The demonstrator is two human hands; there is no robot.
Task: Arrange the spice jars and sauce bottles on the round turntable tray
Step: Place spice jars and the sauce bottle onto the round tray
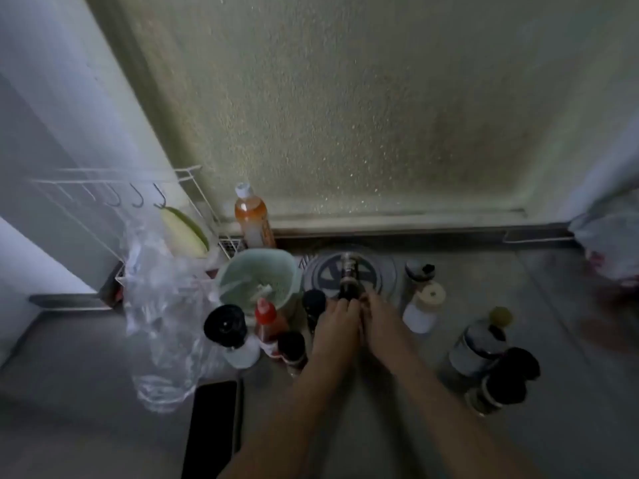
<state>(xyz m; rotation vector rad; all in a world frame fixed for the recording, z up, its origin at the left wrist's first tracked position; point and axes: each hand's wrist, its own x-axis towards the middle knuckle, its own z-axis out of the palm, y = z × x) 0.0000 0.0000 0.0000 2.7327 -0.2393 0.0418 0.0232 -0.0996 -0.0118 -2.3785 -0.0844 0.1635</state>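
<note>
The round turntable tray [320, 274] lies on the counter near the back wall. A dark sauce bottle [349, 273] stands on it, tilted toward me. My left hand [337, 326] and my right hand [380, 323] meet at the bottle's near end and both grip it. Left of my hands stand a black-capped jar [314, 304], a red sauce bottle [268, 321], a dark spice jar [293, 349] and a black-lidded white jar [230, 331]. To the right are a cream-lidded white jar [423, 307], a small dark-capped jar [419, 271] and several dark bottles [491, 361].
A pale green bowl [228, 271] sits left of the tray. An orange-liquid bottle [250, 216] stands at the wall. Crumpled clear plastic [162, 305] and a white wire rack [114, 195] fill the left. A black phone [214, 426] lies near the front.
</note>
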